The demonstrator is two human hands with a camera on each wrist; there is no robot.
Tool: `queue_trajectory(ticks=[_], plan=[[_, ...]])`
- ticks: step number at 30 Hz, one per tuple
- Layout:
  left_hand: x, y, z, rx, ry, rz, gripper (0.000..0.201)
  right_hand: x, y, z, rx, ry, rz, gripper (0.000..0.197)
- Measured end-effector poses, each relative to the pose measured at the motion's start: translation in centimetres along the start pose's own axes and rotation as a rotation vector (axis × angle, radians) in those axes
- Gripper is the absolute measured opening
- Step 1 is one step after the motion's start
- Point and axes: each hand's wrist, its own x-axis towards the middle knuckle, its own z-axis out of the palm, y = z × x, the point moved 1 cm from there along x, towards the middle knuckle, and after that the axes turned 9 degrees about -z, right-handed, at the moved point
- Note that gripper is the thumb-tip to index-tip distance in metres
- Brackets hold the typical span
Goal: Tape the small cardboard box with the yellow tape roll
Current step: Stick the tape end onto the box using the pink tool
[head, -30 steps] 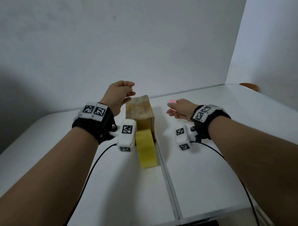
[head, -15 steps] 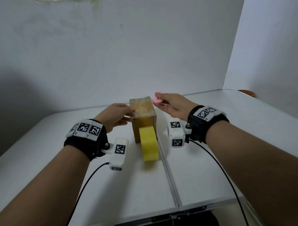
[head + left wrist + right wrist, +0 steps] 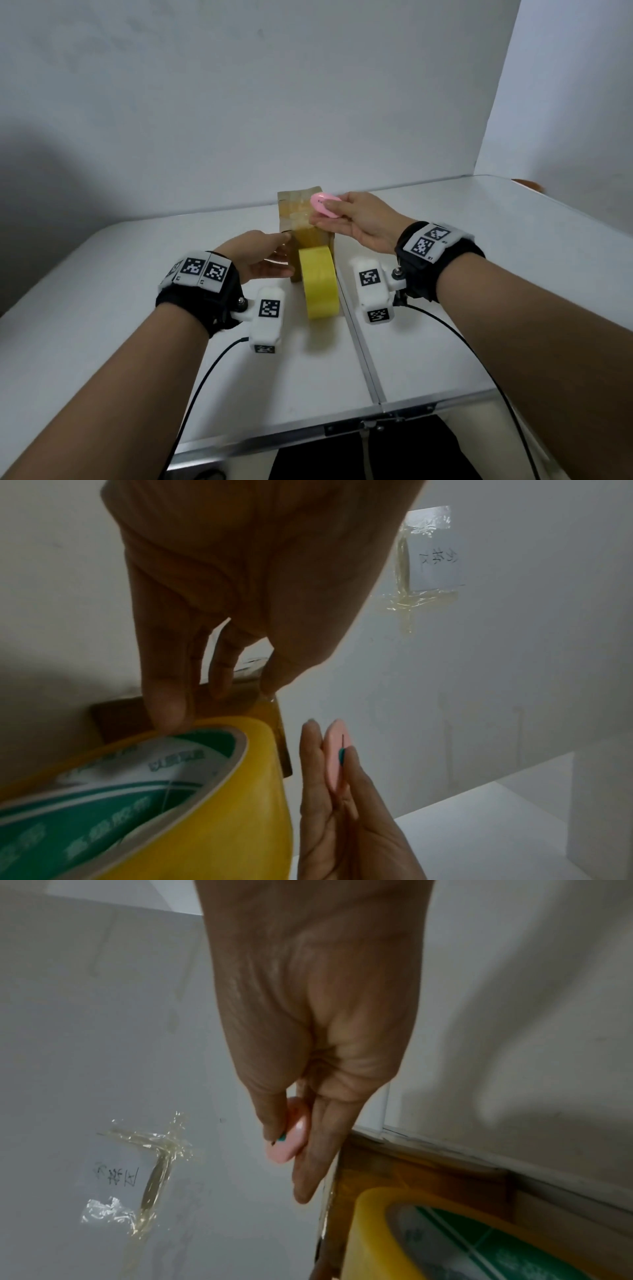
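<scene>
A small cardboard box (image 3: 297,214) stands on the white table (image 3: 120,308), and a strip of yellow tape runs up its near face. The yellow tape roll (image 3: 320,286) stands on edge against that face. My left hand (image 3: 279,255) rests with straight fingers against the box's left side. In the left wrist view the left hand's fingers (image 3: 164,712) reach down onto the box (image 3: 126,721) just behind the roll (image 3: 192,818). My right hand (image 3: 337,219) pinches a small pink cutter (image 3: 323,205) over the box's top right edge. The right wrist view shows the cutter (image 3: 291,1141) beside the box (image 3: 394,1172) and the roll (image 3: 428,1240).
A seam (image 3: 363,359) divides the table into two panels. White walls close the back and the right. A paper note (image 3: 435,555) is taped to the wall. A brown object (image 3: 525,184) lies at the far right corner. Cables trail from both wrists.
My right hand has carried the pink cutter from beside the box to its top right edge. My left hand has dropped from above the box to its left side.
</scene>
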Motion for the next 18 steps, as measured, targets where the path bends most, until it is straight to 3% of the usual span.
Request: queue_trajectory(ticks=[4,11,14,18], plan=[[-0.2,-0.4,1.1,-0.016,-0.046,-0.01,0.041,-0.4,0.4,0.1,-0.044,0.002,0.03,0.018],[-1.2,-0.5,2.5,0.033,-0.103,-0.027,0.032,-0.2,0.8,-0.6,0.152,0.069,0.037,0.032],[-0.9,-0.6,2.7,0.001,-0.099,-0.012,0.025,0.0,0.7,-0.5,-0.03,0.046,-0.021,0.037],[-0.6,-0.8,2.8,-0.022,-0.107,-0.012,0.025,0.2,0.5,-0.1,-0.538,0.003,-0.14,0.034]])
